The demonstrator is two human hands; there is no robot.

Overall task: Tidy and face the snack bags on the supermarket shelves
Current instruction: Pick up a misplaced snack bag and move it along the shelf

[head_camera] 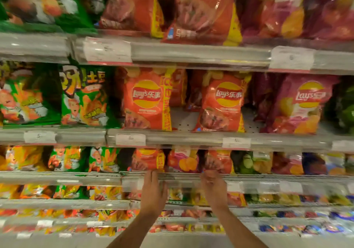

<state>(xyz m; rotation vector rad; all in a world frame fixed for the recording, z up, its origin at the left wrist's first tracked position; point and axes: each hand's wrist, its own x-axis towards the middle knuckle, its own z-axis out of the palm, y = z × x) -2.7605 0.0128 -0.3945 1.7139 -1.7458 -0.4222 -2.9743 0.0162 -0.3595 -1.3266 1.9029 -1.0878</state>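
Both my hands reach up to the third shelf down. My left hand (153, 188) has straight fingers whose tips touch the bottom edge of a small red chip bag (147, 159). My right hand (214, 186) is curled, with its fingertips at the bottom edge of another small red chip bag (219, 160); motion blur hides whether it pinches that bag. A pink chip bag (183, 158) stands between the two red ones. On the shelf above stand two larger red chip bags (147, 98) (223, 102), upright and facing forward.
Green snack bags (82, 96) fill the left of the shelves, and a pink chip bag (300, 104) stands at the right. Clear shelf rails with price tags (130, 139) run along each shelf edge. Lower shelves hold several small bags. There is a bare gap (183, 119) between the larger red bags.
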